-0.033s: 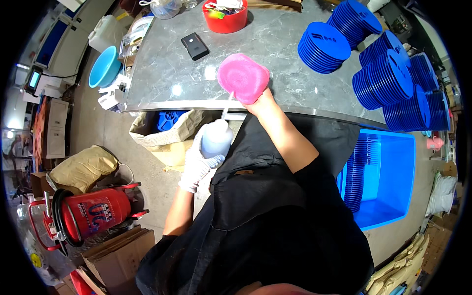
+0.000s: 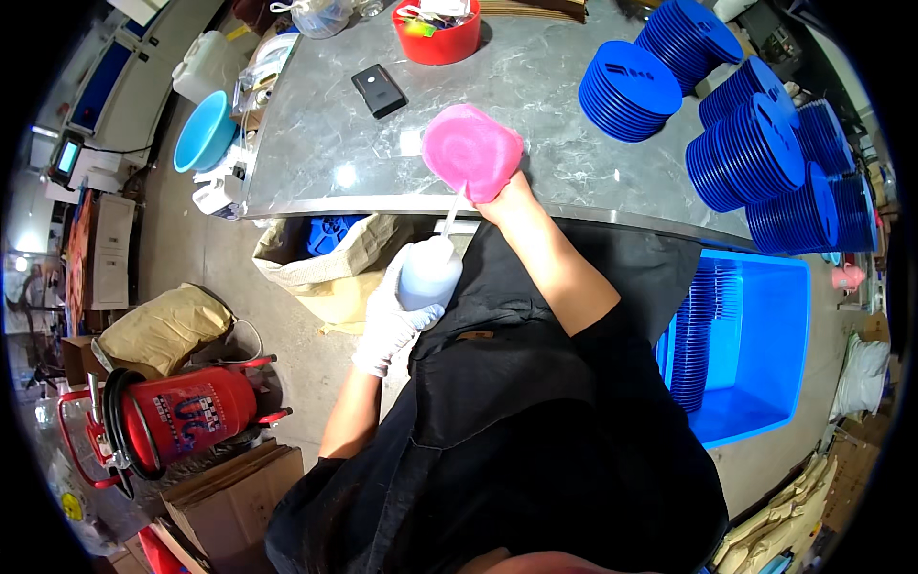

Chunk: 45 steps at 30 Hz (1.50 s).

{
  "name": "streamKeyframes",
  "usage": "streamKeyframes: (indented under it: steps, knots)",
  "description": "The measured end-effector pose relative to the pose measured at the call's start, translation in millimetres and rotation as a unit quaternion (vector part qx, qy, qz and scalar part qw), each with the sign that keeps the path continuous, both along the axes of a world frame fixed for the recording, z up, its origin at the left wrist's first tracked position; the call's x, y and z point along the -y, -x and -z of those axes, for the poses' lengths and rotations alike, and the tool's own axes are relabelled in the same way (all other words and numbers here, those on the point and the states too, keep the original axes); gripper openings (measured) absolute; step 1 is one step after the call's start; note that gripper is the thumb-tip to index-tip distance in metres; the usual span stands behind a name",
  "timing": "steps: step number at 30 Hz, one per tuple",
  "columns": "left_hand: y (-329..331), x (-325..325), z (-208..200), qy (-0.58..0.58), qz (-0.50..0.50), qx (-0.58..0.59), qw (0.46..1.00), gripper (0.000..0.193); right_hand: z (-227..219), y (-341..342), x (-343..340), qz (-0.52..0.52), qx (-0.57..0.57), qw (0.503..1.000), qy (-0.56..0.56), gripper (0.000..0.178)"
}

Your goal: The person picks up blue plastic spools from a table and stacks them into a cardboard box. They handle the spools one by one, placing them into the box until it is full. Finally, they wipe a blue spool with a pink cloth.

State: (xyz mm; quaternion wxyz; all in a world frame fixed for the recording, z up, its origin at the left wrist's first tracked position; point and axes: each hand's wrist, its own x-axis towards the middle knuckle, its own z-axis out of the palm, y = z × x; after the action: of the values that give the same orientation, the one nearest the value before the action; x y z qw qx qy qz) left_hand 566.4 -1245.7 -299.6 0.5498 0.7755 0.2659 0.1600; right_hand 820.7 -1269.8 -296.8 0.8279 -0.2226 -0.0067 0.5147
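Note:
My left hand [image 2: 387,318], in a white glove, is wrapped round a whitish squeeze bottle [image 2: 429,275] with a long thin nozzle. The nozzle tip meets the lower edge of a soft pink cloth or sponge pad [image 2: 470,151]; whether it presses in, I cannot tell. My bare right hand [image 2: 504,199] holds that pad from below, over the near part of the table. Most of its fingers are hidden under the pad.
On the grey marbled table [image 2: 316,158] are a black box-shaped device [image 2: 379,91], a red tub [image 2: 437,38] and several stacks of blue discs [image 2: 631,91]. A blue bin [image 2: 765,354] stands at the right, an open woven sack [image 2: 306,273] below the table edge, and a red extinguisher [image 2: 191,411] at the left.
My left hand has shifted the squeeze bottle slightly to the right, and its nozzle tip has slid right along the pad's lower edge. The pad has hardly moved.

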Motion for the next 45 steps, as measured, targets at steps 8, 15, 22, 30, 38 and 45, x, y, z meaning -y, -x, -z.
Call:
streamKeyframes:
  steps: [8, 15, 22, 30, 38, 45]
  knots:
    - [-31.0, -15.0, -15.1, 0.069, -0.04, 0.051, 0.996, 0.1, 12.4, -16.1, 4.0, -0.017, 0.07, 0.987, -0.141, 0.03]
    - [-65.2, -105.1, 21.0, -0.048, -0.217, 0.212, 0.952, 0.111, -5.2, -25.3, 90.2, 0.025, 0.105, 0.994, -0.019, 0.032]
    - [-94.6, -201.3, 58.9, -0.149, -0.424, 0.141, 0.882, 0.118, 2.2, -39.3, 205.9, 0.22, 0.367, 0.901, 0.067, 0.035]
    - [-128.0, -137.5, 39.2, -0.258, -0.532, 0.035, 0.806, 0.106, 48.7, -68.3, 291.5, 0.318, 0.112, 0.937, -0.087, 0.037]
    - [-279.8, 2.9, -16.2, -0.207, 0.042, 0.141, 0.967, 0.062, 98.5, -70.6, 297.1, 0.158, -0.184, 0.882, -0.404, 0.011]
    - [-480.7, 5.4, -17.6, 0.234, -0.02, 0.073, 0.969, 0.06, 84.7, -50.6, 293.4, 0.283, -0.134, 0.938, -0.15, 0.027]
